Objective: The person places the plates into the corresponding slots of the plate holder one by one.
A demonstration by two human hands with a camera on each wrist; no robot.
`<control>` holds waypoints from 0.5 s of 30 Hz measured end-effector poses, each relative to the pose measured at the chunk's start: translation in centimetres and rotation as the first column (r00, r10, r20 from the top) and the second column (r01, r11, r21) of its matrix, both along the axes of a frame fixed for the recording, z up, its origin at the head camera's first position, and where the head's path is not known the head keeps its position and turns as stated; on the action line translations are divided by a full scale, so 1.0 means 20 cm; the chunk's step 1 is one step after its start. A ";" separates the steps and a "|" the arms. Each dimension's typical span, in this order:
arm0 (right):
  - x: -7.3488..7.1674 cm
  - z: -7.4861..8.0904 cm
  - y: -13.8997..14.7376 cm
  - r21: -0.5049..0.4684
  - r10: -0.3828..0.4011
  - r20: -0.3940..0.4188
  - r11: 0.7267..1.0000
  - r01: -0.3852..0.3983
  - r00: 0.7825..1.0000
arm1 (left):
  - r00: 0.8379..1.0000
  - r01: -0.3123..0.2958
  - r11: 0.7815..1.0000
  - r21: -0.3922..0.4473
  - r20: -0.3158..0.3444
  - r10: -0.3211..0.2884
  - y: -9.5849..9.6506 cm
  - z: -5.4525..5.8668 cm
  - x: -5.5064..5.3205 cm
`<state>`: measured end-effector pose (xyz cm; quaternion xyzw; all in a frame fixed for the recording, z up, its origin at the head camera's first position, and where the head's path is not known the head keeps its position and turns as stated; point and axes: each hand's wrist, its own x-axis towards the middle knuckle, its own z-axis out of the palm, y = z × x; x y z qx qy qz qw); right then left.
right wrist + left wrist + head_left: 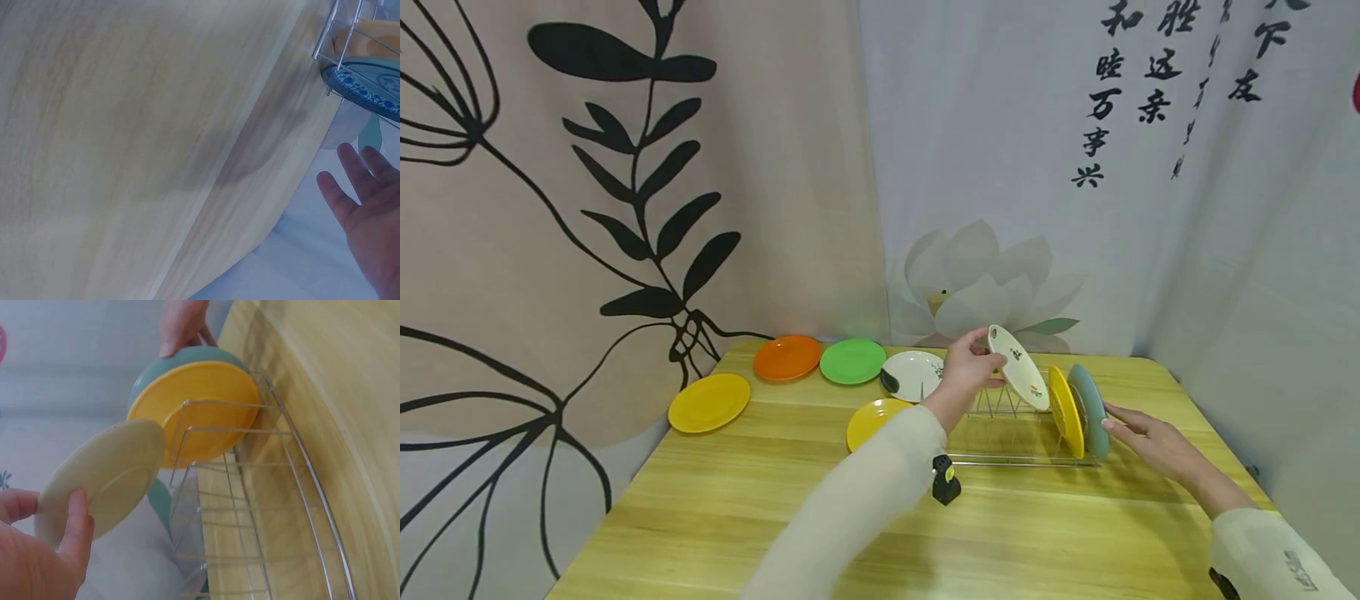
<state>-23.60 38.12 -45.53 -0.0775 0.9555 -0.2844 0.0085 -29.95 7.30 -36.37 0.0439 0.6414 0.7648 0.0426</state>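
Observation:
My left hand [964, 371] pinches a white patterned plate [1018, 367] by its edge, tilted above the wire dish rack [1022, 463]. In the left wrist view the plate's plain underside [119, 465] faces me, with fingertips against it. A yellow plate [1060, 408] and a blue plate [1093, 417] stand on edge side by side at the rack's right end. Beside the blue plate is my right hand [1157, 446], fingers extended; whether it touches the rim I cannot tell. The right wrist view shows the blue plate's flowered face [362, 90] partly cut off.
Along the table's back lie an orange plate [787, 358], a green plate [853, 362] and a white plate with dark decoration [917, 375]. One yellow plate [709, 403] lies at the left; another yellow plate [872, 421] is partly behind my left sleeve. Curtains [790, 167] hang behind the table.

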 end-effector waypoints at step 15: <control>0.00 0.00 0.00 -0.005 0.009 -0.015 1.000 -0.009 1.000 | 0.998 -0.062 0.986 -0.156 0.008 0.064 0.17 -0.02 0.06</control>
